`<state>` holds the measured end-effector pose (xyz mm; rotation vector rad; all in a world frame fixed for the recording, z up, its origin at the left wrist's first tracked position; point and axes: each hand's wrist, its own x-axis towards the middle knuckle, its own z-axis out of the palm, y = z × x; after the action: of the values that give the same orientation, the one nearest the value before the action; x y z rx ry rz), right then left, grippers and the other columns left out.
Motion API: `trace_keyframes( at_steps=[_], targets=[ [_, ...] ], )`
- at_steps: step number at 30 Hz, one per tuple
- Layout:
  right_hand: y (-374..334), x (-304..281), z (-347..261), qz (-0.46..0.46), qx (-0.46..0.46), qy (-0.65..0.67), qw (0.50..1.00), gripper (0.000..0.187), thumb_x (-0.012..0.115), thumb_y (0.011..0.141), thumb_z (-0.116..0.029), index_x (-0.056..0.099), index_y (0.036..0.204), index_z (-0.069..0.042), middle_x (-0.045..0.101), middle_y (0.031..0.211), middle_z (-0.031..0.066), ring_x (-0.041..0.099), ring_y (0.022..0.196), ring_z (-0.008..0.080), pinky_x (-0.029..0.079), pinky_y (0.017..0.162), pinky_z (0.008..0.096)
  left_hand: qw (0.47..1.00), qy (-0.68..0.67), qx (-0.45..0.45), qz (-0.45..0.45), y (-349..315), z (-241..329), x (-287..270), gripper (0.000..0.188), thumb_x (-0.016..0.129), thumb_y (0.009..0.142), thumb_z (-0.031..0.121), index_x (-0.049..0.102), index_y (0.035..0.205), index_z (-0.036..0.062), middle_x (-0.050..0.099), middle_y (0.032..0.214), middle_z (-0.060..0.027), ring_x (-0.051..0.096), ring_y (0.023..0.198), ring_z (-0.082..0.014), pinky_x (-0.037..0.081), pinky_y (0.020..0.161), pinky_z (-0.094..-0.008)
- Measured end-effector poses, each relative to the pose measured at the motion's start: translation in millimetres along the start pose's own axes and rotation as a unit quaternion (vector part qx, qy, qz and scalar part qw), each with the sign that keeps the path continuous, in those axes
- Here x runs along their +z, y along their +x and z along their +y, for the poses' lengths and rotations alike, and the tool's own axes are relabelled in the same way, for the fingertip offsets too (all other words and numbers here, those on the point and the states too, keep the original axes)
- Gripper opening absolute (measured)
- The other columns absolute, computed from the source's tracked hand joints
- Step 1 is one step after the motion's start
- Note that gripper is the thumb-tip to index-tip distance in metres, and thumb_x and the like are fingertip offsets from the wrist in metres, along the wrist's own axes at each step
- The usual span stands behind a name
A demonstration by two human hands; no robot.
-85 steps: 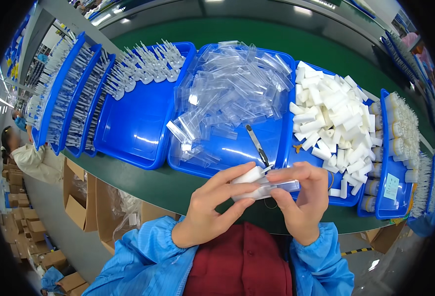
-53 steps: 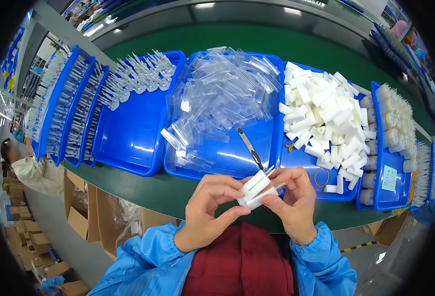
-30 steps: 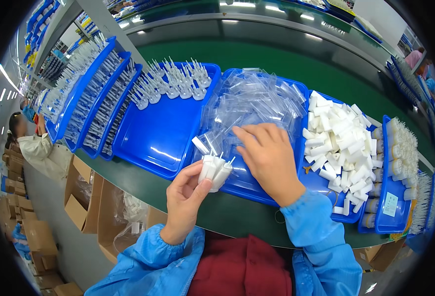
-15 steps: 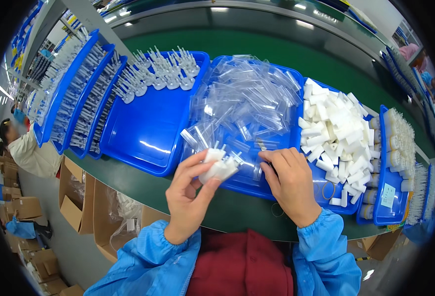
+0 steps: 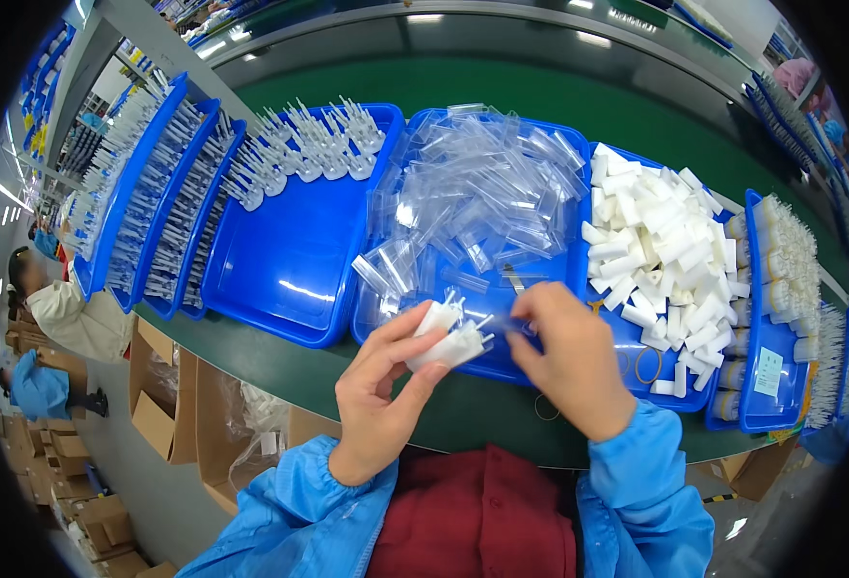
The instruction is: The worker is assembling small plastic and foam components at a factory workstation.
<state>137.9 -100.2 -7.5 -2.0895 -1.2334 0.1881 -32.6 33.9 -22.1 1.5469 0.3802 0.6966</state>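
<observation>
My left hand [image 5: 381,390] is closed around a small bundle of white cylindrical pieces [image 5: 451,345], with thin pale prongs sticking out of their right ends. Just right of the bundle is my right hand [image 5: 579,361], its thumb and fingers curled together. A blurred, clear sliver shows at its fingertips; I cannot make out what it is. Both hands hover over the near edge of a blue tray, heaped with clear plastic sleeves [image 5: 482,193]. Right of it lies a pile of white cylinders [image 5: 665,250] in another blue tray.
To the left, a blue tray [image 5: 280,260] holds clear-based stemmed parts [image 5: 338,140] at its far end. Stacked trays [image 5: 159,222] of similar parts lean beyond it. Rubber bands [image 5: 649,366] lie at the right. Open cardboard boxes [image 5: 164,395] stand below the green table's edge.
My left hand has shifted slightly right with the white pieces, whose prongs now point more to the right. My right hand has drawn its fingers in and is blurred by motion.
</observation>
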Motion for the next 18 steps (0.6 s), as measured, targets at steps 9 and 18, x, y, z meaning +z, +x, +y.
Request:
trace_keyframes(
  at_steps=[9,18],
  targets=[
    [-32.3,-14.6,-24.2,0.080,0.151,0.487,0.857,0.046,0.072,0.091,-0.001,0.044,0.128,0.000,0.071,0.102,0.0137,0.068,0.102,0.0174,0.052,0.091,0.0292,0.995,0.004,-0.045,-0.085,-7.2,8.6,20.1,0.032,0.072,0.090,-0.003,0.070,0.121,0.0003,0.058,0.138,-0.0194,0.061,0.122,-0.0245,0.053,0.095,-0.0315],
    [-44.2,0.3,-14.8,0.143,0.113,0.467,0.865,0.040,0.076,0.088,-0.002,0.046,0.114,-0.001,0.070,0.104,0.0163,0.068,0.099,0.0184,0.052,0.090,0.0300,0.994,-0.015,-0.073,-0.080,-10.7,6.6,29.8,0.031,0.071,0.091,0.000,0.070,0.122,0.0025,0.060,0.137,-0.0165,0.063,0.119,-0.0226,0.054,0.092,-0.0313]
  ],
)
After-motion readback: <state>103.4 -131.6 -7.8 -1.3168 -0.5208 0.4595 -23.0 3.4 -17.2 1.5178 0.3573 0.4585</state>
